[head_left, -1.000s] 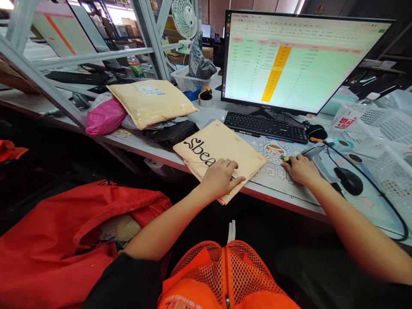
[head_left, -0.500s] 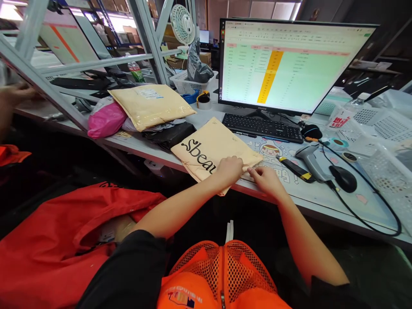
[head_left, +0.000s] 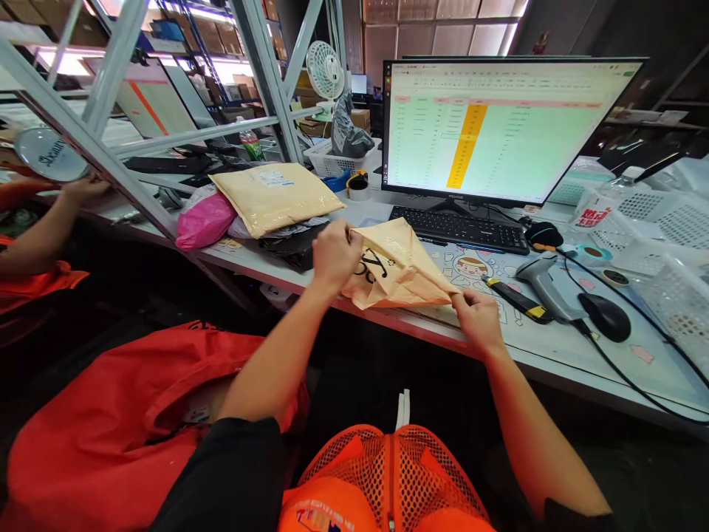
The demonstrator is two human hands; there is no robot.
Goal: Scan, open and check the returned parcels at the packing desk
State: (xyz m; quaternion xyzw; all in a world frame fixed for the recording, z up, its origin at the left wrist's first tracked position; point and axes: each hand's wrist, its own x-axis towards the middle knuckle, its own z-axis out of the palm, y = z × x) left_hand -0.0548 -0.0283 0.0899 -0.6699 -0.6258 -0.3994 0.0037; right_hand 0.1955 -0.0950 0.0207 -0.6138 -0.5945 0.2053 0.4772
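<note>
A tan mailer bag [head_left: 407, 262] with black lettering lies creased at the desk's front edge, stretched between my two hands. My left hand [head_left: 337, 255] is closed on its left side, close to the black package [head_left: 293, 247]. With thumb and fingers, my right hand [head_left: 477, 318] pinches the bag's lower right corner. A black and yellow box cutter [head_left: 518, 299] rests right of that hand, beside a grey barcode scanner [head_left: 546, 284]. What the bag contains is hidden.
A padded yellow envelope [head_left: 277, 196] and a pink bag [head_left: 204, 220] are stacked at left. Behind are a keyboard [head_left: 459, 229] and monitor [head_left: 515, 133]. A mouse [head_left: 603, 316] sits at right. A co-worker's hand [head_left: 86, 188] shows beyond the metal frame at left.
My left hand has moved left and up along the bag, and my hands are farther apart. The bag is now creased, with its lettering turned. A co-worker's hands now hold a round, pale item.
</note>
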